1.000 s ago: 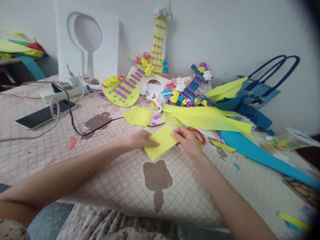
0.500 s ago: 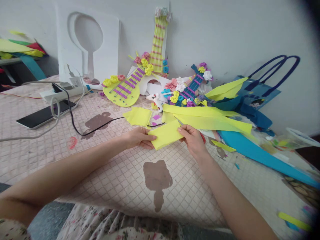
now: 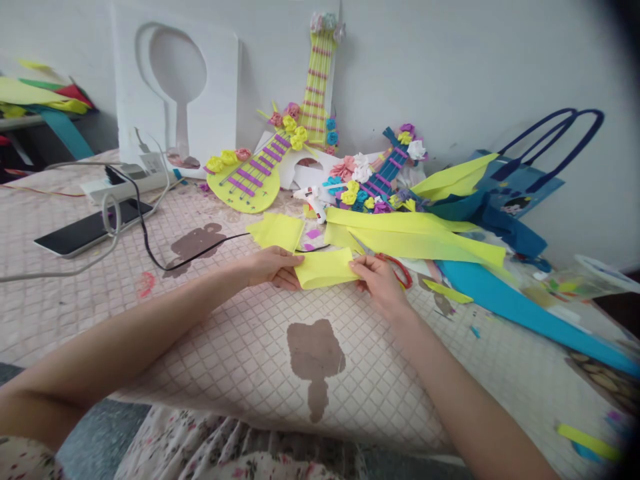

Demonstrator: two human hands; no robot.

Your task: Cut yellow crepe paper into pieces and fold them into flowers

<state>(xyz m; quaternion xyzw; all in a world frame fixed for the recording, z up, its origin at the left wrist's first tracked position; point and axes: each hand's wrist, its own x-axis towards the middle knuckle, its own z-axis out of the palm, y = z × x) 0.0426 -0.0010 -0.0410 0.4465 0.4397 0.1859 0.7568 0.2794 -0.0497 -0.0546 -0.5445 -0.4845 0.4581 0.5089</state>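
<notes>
We find the left hand (image 3: 275, 268) pinching the left end of a yellow sheet (image 3: 326, 268); the right hand (image 3: 377, 277) grasps its right end. The sheet spans the gap over the table (image 3: 235, 340), long axis running roughly hand to hand (lower edge bowed), so we judge neither hand nearer. Just beyond the right hand: scissors (image 3: 384, 256). Beyond the left: yellow pieces (image 3: 277, 231). Farther out we note a glue gun (image 3: 313, 198).

The table (image 3: 225, 347) (brown-blotched) carries a power strip (image 3: 94, 193), yellow sheets (image 3: 277, 231).
</notes>
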